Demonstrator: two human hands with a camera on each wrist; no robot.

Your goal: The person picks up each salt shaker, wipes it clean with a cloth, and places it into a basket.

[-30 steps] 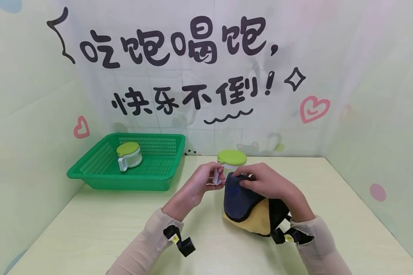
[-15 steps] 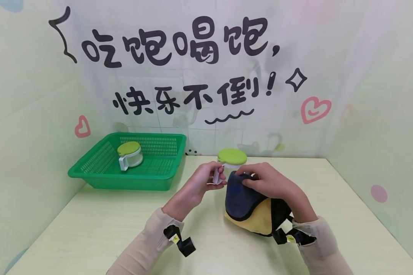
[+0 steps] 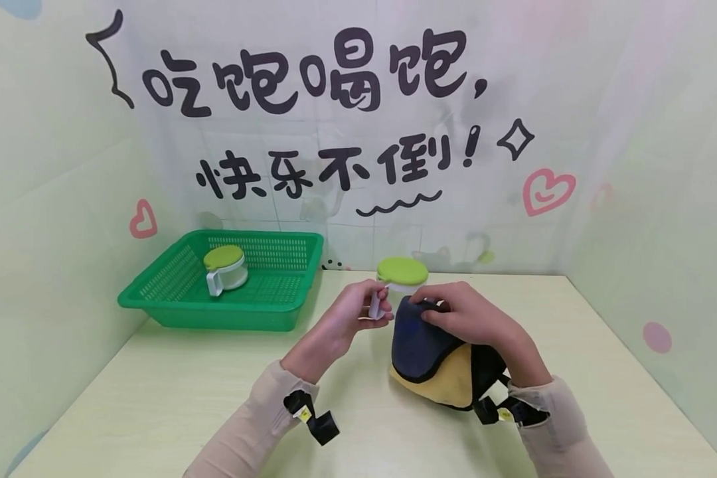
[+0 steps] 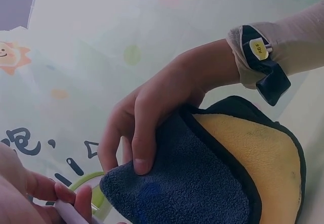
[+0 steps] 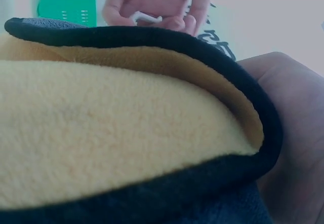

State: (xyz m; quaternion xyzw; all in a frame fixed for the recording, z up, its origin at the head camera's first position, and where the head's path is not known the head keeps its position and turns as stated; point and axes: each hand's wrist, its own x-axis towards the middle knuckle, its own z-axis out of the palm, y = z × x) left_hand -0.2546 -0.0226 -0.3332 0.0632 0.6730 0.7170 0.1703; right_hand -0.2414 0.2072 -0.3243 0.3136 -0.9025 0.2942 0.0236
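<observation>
My left hand (image 3: 358,307) grips the white handle (image 3: 376,307) of a seasoning jar whose green lid (image 3: 403,271) shows above the hands in the head view. Against the near side of that jar, my right hand (image 3: 463,312) holds a folded cleaning cloth (image 3: 427,342), dark blue on one face and yellow on the other with black edging. Its fingers and thumb pinch the cloth's top edge in the left wrist view. The cloth hides most of the jar's body. Yellow folds of the cloth (image 5: 111,117) fill much of the right wrist view.
A green plastic basket (image 3: 227,317) stands on the table (image 3: 215,392) at the back left. Inside it sits a second seasoning jar (image 3: 227,269) with a green lid and white handle. Behind the table hangs a white printed backdrop (image 3: 311,219) with dark lettering.
Hardly anything differs. The right hand and the cloth have shifted very slightly to the right, while the left hand keeps its hold on the jar's handle.
</observation>
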